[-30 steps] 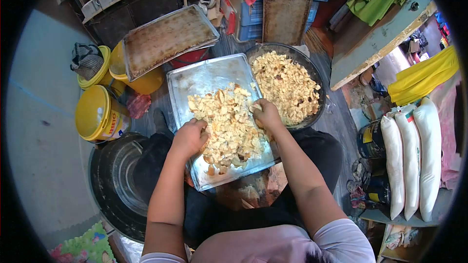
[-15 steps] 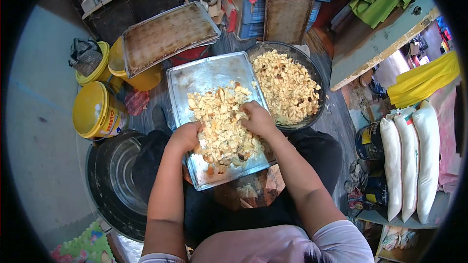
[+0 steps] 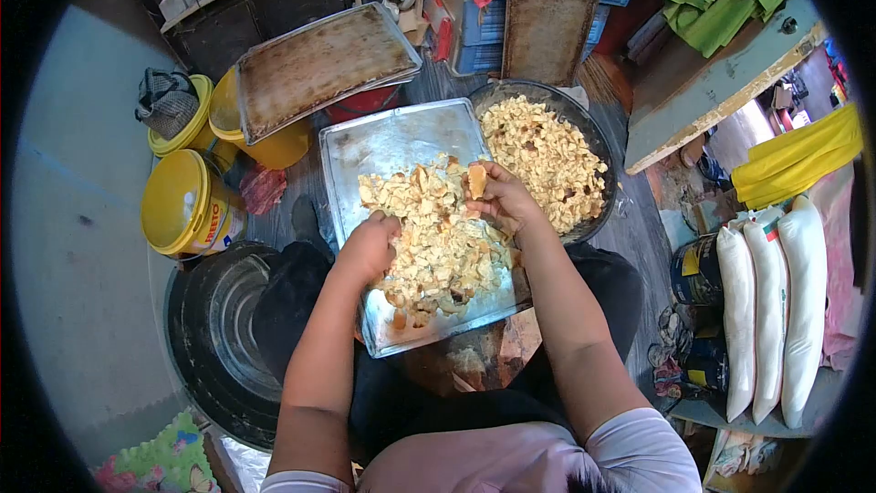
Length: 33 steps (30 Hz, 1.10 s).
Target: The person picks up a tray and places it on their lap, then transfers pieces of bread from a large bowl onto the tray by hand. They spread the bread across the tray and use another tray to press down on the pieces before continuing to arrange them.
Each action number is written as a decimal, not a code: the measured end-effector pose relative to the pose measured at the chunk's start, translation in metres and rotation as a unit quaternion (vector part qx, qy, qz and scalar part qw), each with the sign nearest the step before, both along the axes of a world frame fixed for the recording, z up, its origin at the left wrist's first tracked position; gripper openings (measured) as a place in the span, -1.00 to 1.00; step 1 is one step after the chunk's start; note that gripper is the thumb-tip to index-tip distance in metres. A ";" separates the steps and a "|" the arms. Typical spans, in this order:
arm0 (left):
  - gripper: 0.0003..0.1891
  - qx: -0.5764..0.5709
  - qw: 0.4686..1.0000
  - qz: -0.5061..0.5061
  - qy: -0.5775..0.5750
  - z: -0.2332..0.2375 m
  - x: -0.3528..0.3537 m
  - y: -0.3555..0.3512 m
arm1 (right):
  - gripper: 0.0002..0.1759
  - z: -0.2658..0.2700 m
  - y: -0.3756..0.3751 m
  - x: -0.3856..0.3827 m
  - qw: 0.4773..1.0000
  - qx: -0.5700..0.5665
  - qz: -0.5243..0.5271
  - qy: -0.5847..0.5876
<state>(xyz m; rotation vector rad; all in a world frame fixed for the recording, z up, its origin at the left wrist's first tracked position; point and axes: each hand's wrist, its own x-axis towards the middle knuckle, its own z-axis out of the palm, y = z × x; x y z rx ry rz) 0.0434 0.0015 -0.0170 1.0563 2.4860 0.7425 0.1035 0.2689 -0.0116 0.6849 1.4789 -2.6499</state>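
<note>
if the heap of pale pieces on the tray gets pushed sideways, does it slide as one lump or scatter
Probably scatters: the heap is many separate irregular chunks, loosely stacked. They look light and dry, since the right hand holds a single piece up at its fingertips. The bare, shiny tray would likely let them skid.

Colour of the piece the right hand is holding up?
Orange-tan piece, pinched in the right hand; head view shows it best.
</note>
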 end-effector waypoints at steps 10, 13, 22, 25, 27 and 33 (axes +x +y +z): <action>-0.74 0.050 0.991 0.085 0.090 0.017 -0.003 0.001 | -0.78 -0.014 -0.052 -0.010 0.980 0.185 0.056 0.055; -0.74 0.282 0.947 0.135 -0.070 0.011 -0.001 0.015 | -0.78 -0.010 -0.078 -0.012 0.970 0.201 0.134 0.038; -0.81 0.327 0.867 0.235 -0.296 0.009 -0.021 0.000 | -0.87 -0.015 -0.100 -0.019 0.981 0.172 0.067 0.056; -0.78 0.286 0.894 0.283 -0.194 0.002 -0.036 -0.011 | -0.88 -0.023 -0.105 -0.016 0.956 0.272 0.081 0.079; -0.79 0.244 0.906 0.301 -0.169 -0.004 -0.040 -0.015 | -0.88 -0.023 -0.114 -0.011 0.963 0.247 0.100 0.049; -0.74 0.178 0.943 0.276 0.044 -0.038 -0.039 -0.015 | -0.87 -0.015 -0.142 -0.005 0.940 0.302 0.157 0.008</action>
